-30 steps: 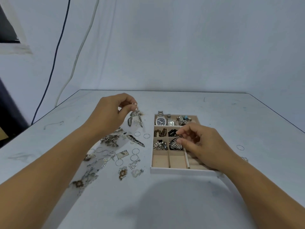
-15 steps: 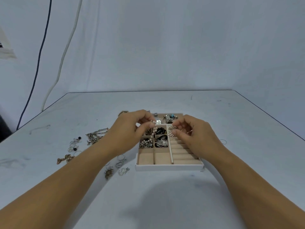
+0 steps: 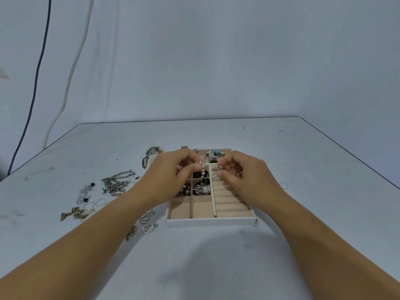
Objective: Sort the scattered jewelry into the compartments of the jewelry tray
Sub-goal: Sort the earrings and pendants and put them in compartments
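Hands above jewelry tray (image 3: 207,221)
Left hand (image 3: 171,172) fingers pinch a pearl strand (image 3: 203,171); right hand (image 3: 249,174) fingers pinch a silver piece (image 3: 217,168).

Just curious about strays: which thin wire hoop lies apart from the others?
The single hoop on the table right of the jewelry tray, beside the right hand; the other hoops lie left of the tray.

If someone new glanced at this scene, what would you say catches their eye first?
Both hands meet over the far half of the beige tray: the left hand pinches a pearl strand, the right hand a silver piece. To the left, a chunky silver chain and smaller pieces lie scattered on the table.
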### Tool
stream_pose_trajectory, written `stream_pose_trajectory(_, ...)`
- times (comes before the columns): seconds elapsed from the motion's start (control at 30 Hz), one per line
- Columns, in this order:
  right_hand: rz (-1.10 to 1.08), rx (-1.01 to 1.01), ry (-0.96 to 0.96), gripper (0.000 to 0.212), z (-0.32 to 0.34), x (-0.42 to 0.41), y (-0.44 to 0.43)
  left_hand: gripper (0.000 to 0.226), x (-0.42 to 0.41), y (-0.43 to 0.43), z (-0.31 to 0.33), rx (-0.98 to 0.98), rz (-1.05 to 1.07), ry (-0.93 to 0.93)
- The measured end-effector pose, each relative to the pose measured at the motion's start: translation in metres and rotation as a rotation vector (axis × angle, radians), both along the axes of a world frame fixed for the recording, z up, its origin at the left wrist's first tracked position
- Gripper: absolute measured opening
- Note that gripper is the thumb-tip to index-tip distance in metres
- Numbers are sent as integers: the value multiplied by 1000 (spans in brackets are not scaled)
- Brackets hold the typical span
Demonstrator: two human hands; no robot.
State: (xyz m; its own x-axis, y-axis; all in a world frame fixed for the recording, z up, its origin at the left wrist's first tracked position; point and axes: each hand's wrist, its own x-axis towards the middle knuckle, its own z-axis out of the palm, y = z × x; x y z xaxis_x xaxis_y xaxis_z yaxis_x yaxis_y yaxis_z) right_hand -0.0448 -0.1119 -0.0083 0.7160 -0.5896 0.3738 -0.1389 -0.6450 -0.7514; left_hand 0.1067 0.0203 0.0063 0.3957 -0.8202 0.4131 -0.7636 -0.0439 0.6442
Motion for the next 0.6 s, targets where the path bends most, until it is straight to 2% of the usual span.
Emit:
stream_pose_trajectory(0.1,-9,-21,15,14,0,0,-2,6,1,0,0,4,6,-3)
stream_pose_trajectory(0.23,6,-21,20,13,0,0,-1,6,6,3,-1,141,-2,-169)
stream_pose_trajectory(0.47,34,-8,32,14,-1,1,1,17,9,8,-10,262,-93,-349)
stream_pose_trajectory(0.6,43,-6,39,16,-1,2,2,34,9,18,-7,259,-85,-422)
